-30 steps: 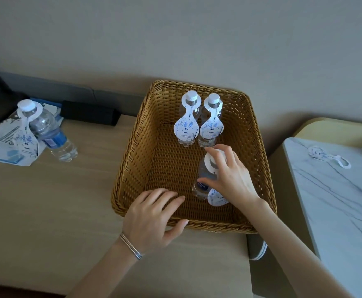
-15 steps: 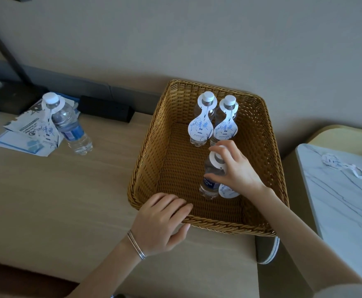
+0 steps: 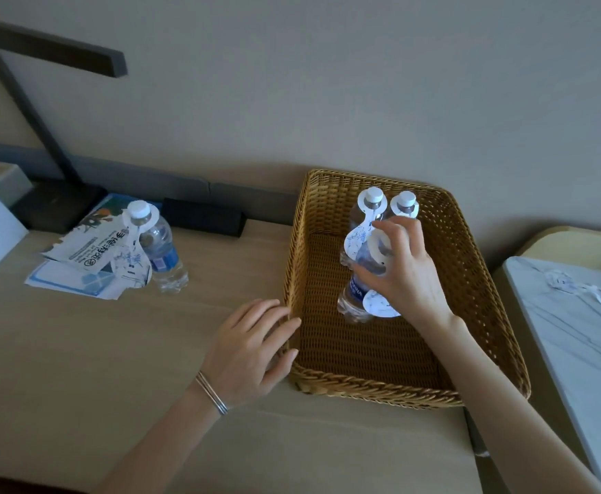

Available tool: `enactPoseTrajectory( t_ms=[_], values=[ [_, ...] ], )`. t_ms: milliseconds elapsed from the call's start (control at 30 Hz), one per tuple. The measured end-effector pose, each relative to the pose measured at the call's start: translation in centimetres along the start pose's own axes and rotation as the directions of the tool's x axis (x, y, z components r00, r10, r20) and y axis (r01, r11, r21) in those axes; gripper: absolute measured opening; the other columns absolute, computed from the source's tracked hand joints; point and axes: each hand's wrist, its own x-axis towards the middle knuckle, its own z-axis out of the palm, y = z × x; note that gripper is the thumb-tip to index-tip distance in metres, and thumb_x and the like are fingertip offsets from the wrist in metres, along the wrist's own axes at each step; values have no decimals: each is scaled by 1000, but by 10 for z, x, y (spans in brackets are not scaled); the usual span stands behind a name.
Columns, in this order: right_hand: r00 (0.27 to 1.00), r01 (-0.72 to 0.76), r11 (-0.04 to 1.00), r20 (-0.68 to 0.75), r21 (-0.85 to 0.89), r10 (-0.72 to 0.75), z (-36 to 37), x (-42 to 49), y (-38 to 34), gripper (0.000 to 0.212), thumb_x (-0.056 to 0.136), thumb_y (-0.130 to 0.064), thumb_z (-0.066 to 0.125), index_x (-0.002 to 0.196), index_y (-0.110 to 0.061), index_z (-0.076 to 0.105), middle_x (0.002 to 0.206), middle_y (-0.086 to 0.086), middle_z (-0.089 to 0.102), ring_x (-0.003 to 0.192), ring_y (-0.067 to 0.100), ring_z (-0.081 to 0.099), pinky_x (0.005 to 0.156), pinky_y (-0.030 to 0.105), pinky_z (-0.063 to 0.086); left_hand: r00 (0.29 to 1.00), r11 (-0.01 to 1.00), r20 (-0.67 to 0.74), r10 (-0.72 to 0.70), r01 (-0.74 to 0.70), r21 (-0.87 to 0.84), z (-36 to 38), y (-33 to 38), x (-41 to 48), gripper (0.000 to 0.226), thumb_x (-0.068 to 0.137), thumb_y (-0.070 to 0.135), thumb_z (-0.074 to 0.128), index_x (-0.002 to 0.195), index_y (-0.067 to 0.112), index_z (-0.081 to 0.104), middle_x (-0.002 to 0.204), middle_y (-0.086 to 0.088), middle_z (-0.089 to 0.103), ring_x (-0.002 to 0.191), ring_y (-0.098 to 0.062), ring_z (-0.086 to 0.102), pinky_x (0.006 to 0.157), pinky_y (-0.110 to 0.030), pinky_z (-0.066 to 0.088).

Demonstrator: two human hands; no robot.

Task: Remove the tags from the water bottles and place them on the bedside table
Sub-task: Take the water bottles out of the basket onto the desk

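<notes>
Head view: right hand [image 3: 404, 279] grips the near-vertical bottle [image 3: 355, 297] at its tagged neck; left hand [image 3: 252, 347], fingers relaxed, rests against basket [image 3: 363, 393] rim; bedside table [image 3: 577, 351] lies rightward.

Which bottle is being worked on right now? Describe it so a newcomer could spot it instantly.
Find the wicker basket on the wooden desk. Two tagged bottles stand side by side at its back. The front bottle is alone, nearer you, and the only one with the right hand gripping its neck.
</notes>
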Motion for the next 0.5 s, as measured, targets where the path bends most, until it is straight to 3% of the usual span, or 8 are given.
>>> enactPoseTrajectory(
  t_ms=[233, 333, 500],
  values=[
    [987, 46, 999, -154, -12, -48, -12, 60, -99, 63, 71, -26, 78, 121, -19, 41, 120, 11, 45, 98, 19, 51, 59, 27, 49, 997, 999, -65, -46, 47, 12, -42, -61, -22, 38, 92, 35, 45, 114, 12, 67, 118, -5, 63, 116, -24, 54, 100, -38, 40],
    [984, 69, 997, -160, -46, -75, -3, 66, -132, 64, 71, -23, 79, 121, -22, 39, 119, 12, 47, 95, 19, 51, 54, 26, 49, 997, 997, -39, -73, 74, 19, -43, -81, -46, 38, 91, 35, 47, 115, 13, 66, 120, -5, 62, 116, -23, 54, 100, -37, 40],
    [984, 62, 998, -170, -3, -61, 28, 69, -172, 63, 72, -21, 78, 121, -20, 38, 117, 16, 47, 98, 14, 45, 61, 24, 46, 986, 989, 73, -149, 148, 19, -27, -120, -105, 40, 90, 37, 47, 120, 17, 63, 124, -4, 59, 109, -23, 55, 92, -34, 42]
  ],
)
